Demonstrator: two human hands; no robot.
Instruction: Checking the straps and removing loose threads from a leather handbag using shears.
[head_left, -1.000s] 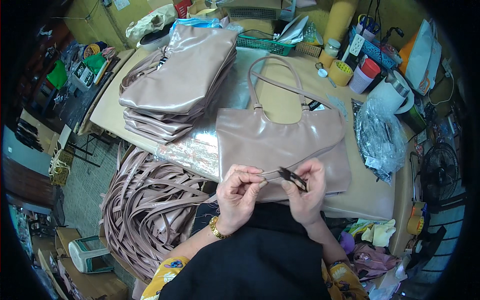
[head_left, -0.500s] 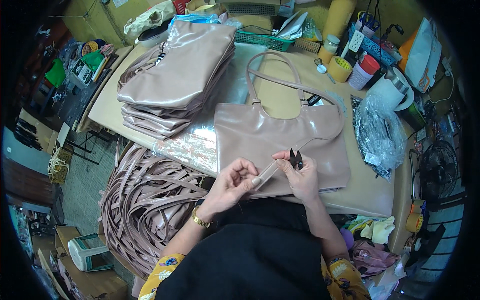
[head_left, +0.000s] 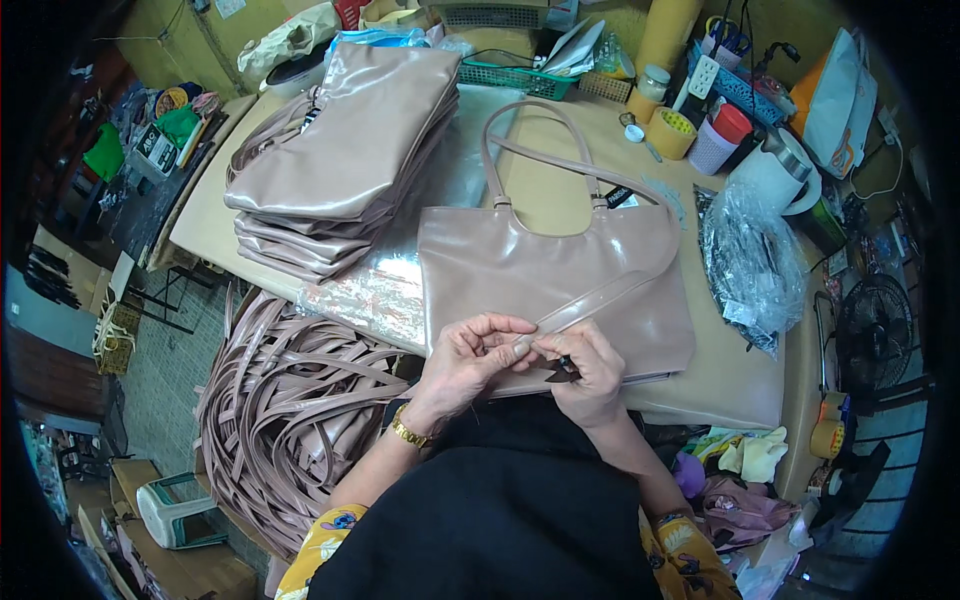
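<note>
Beige covers the worktop (head_left: 740,400), which bears a stack of pinkish-brown bags (head_left: 340,140) toward its far left corner. Loose matching straps (head_left: 290,420) lie heaped beside its near left edge. One glossy bag (head_left: 545,265) lies flat along the near edge. Over its front curves a narrow strap (head_left: 590,300), which the left hand (head_left: 462,368) pinches between thumb and fingers above the near edge. The right hand (head_left: 590,385) is curled around dark snips (head_left: 564,370); whether it grips the strap, I cannot tell.

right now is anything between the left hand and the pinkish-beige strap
Nothing visible: the left hand pinches the pinkish-beige strap. The right hand, holding dark thread snips, is beside, not between them.
</note>
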